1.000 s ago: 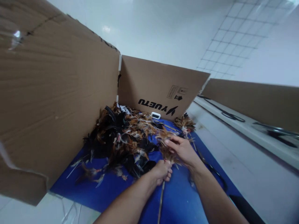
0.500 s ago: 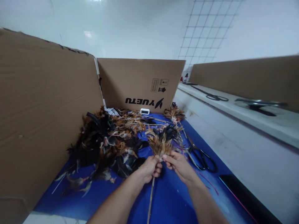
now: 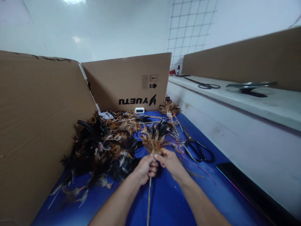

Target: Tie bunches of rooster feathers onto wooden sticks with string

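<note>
A thin stick (image 3: 149, 201) runs up from the bottom of the view to a bundle of brown and black feathers (image 3: 153, 141) at its top. My left hand (image 3: 146, 169) is closed around the stick just under the feathers. My right hand (image 3: 167, 160) pinches the base of the feathers, its thumb and fingertips touching my left thumb. Just what lies between the right fingertips is partly hidden. Left of my hands lies a large pile of black and brown feathers (image 3: 101, 144) on the blue table surface (image 3: 164, 201).
Black-handled scissors (image 3: 199, 150) and a pink string (image 3: 199, 168) lie to the right, near a dark flat object (image 3: 246, 188). Cardboard panels (image 3: 105, 78) stand behind and left. Another feather bundle (image 3: 169, 109) and a small white device (image 3: 139, 110) sit at the back.
The view has shifted, so the surroundings sit further left in it. My right fingertips have come closer to my left thumb at the feather base. My left hand still holds the stick.
</note>
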Action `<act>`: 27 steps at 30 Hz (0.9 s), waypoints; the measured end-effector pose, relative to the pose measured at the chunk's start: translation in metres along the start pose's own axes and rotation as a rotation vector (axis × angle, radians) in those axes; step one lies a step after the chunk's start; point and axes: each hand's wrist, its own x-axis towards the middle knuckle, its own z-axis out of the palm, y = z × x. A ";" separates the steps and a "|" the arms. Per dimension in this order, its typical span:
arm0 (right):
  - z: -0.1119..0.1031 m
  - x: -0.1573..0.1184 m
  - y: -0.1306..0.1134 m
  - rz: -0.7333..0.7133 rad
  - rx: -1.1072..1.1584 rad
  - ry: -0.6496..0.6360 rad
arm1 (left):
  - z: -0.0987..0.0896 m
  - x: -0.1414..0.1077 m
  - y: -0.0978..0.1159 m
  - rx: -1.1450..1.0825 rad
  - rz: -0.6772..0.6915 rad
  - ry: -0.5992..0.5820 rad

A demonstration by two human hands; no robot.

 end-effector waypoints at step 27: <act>-0.004 -0.001 0.008 -0.159 -0.215 0.186 | 0.009 -0.008 0.003 0.090 0.041 0.062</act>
